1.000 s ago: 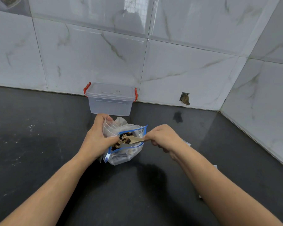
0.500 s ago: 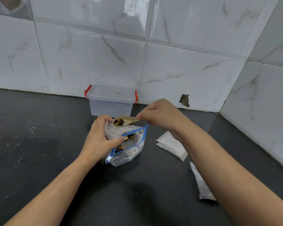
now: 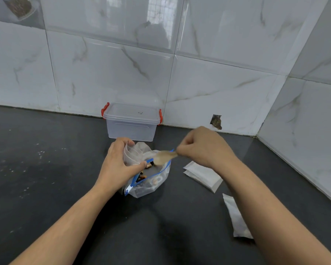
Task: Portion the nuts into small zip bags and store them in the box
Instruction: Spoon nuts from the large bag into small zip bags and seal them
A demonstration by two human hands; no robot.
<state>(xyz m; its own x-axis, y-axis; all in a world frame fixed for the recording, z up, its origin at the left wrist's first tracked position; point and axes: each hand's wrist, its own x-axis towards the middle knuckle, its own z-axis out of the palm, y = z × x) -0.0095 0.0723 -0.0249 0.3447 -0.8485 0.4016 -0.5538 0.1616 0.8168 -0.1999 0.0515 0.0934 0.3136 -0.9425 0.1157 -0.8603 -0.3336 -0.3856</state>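
A large clear zip bag (image 3: 151,185) with a blue zip strip lies open on the dark counter, with mixed nuts (image 3: 142,176) inside. My left hand (image 3: 118,165) pinches its near rim together with a small clear zip bag (image 3: 131,153) held upright. My right hand (image 3: 204,148) grips the handle of a wooden spoon (image 3: 163,156), blurred, its bowl over the open mouth of the big bag. A clear plastic box (image 3: 131,122) with red latches and its lid on stands against the wall behind the bags.
Two flat white small bags (image 3: 203,175) lie stacked to the right of the big bag, and another white small bag (image 3: 235,219) lies nearer, partly under my right forearm. Tiled walls meet in a corner at the right. The counter (image 3: 36,169) stretches to the left.
The spoon lifted out of the big bag with nuts to the small bag, then came back over the big bag's mouth. My left hand kept its hold.
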